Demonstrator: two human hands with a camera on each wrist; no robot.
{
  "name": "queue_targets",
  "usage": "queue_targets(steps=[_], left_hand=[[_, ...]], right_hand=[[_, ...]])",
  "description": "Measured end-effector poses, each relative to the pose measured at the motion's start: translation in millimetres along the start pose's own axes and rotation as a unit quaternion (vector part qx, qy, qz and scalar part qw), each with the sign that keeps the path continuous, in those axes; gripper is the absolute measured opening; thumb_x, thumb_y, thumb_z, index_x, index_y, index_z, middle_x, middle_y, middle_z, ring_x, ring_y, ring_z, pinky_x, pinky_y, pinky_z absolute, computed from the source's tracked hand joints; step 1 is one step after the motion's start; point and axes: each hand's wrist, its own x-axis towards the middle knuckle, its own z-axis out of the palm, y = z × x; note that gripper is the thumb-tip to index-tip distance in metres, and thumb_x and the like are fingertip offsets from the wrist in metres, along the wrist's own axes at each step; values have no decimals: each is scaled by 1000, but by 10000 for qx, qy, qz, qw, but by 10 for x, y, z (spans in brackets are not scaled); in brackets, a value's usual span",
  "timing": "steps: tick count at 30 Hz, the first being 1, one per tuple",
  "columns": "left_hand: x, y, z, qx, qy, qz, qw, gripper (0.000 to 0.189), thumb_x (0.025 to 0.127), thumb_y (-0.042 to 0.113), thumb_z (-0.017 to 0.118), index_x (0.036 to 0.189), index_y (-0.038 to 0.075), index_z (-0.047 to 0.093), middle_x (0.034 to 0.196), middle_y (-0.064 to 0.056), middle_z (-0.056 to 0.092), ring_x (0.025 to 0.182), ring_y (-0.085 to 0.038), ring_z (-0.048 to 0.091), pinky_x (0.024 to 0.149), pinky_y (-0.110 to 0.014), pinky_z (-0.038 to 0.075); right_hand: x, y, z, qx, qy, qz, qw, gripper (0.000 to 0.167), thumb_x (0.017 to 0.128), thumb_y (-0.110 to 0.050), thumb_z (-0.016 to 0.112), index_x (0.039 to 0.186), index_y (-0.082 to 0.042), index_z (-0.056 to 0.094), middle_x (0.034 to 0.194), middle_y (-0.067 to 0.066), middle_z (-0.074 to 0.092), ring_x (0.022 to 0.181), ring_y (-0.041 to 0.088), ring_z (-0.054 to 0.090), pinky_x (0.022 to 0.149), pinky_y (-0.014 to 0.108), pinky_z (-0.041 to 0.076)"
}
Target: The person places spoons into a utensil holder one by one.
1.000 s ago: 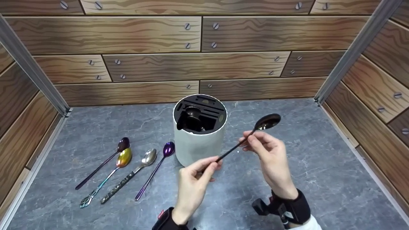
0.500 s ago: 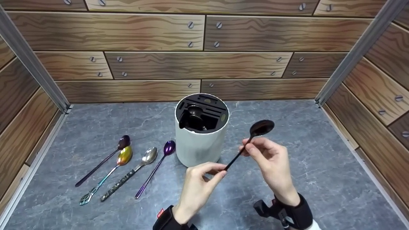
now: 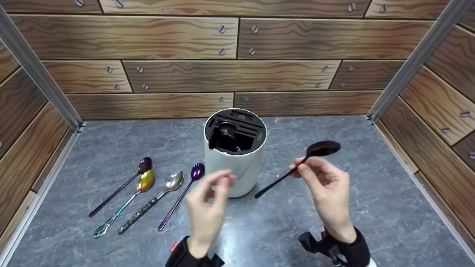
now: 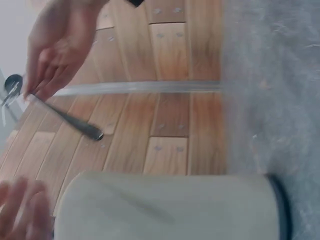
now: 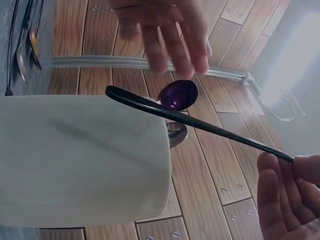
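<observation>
In the head view my right hand [image 3: 328, 189] pinches a black long-handled spoon [image 3: 281, 180] between thumb and fingers, near its bowl. The bowl points up to the right and the handle slants down to the left, its end free. My left hand [image 3: 207, 207] is off the spoon, fingers loosely bent with nothing in them, before a white cylindrical utensil holder [image 3: 239, 165]. The right wrist view shows the spoon handle [image 5: 200, 125] passing in front of the holder. Dark spoon bowls [image 3: 227, 128] stick out of the holder's slotted black top.
To the left of the holder lie a dark purple spoon [image 3: 116, 193], a spoon with a gold bowl and teal handle [image 3: 146, 181], a silver spoon with patterned handle [image 3: 174, 181] and a shiny purple spoon [image 3: 197, 171]. Wood-patterned walls [image 3: 178, 40] enclose the grey tabletop [image 3: 334, 129].
My left hand has let go of the spoon's handle end and moved left, in front of the holder. My right hand has shifted right with the spoon, which now tilts flatter.
</observation>
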Motion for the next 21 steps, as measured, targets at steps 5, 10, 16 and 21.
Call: queue_targets(steps=[5,10,16,21], left_hand=[[173,11,-176,-420,964,-454,9934,19,100,-11,52,115,-13,64,101,11,74,89,-1,68,64,-20,59],[403,-98,-314,-271,872,-1758,9802,30,106,1,53,134,-8,59,124,-10,73,105,-8,69,77,-22,62],[709,-252,-359,-82,-43,-2587,9659,42,108,9,53,149,0,51,148,-22,61,131,-31,64,91,-24,59],[865,-324,-293,-148,-222,-2439,9694,44,109,10,53,151,-2,48,151,-25,59,140,-39,59,114,-45,55]], right_hand=[[113,-78,13,48,177,-144,9997,23,96,17,58,102,2,74,95,2,82,86,10,78,81,23,64],[340,-205,64,264,274,-420,9984,20,97,15,59,101,2,74,95,5,81,86,12,78,82,24,64],[628,-337,153,268,312,-576,9975,15,97,12,63,101,3,74,94,8,81,86,16,79,82,25,65],[808,-343,234,-49,317,-520,9981,14,97,9,65,100,0,75,94,4,82,85,12,78,79,23,64]])
